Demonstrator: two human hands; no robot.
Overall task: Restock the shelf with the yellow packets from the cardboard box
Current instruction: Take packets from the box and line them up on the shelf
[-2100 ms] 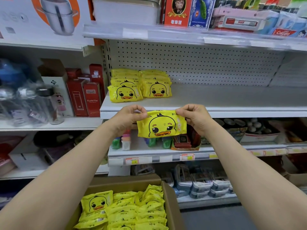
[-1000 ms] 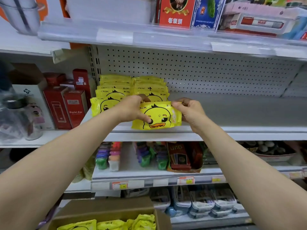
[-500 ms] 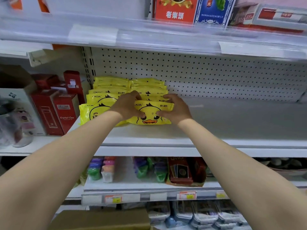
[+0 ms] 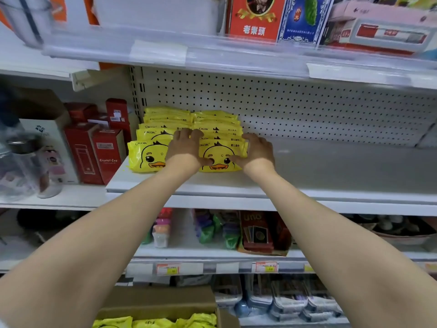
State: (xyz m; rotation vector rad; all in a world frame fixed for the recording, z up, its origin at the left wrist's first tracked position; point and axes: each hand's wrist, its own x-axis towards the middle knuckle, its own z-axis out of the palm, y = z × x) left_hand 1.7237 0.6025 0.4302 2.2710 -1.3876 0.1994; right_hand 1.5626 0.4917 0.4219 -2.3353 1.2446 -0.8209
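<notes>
Your front packet [image 4: 222,159] is bright yellow, printed with a cartoon duck face: black outline and eyes, orange beak, dark lettering along the top. The stacked packets [image 4: 212,121] behind it share that yellow. Your shelf [image 4: 331,171] is white, and its back panel [image 4: 307,110] is white with a regular grid of dark holes. The red boxes [image 4: 94,152] carry pale lettering. The cardboard box [image 4: 165,301] is plain brown.

We have only 1 view, from the wide-angle camera on the person's head. It faces forward and slightly down, close to the shelf [image 4: 331,166], which fills mid-frame; both forearms run in from the bottom corners, and the cardboard box [image 4: 160,301] sits at the bottom edge.
</notes>
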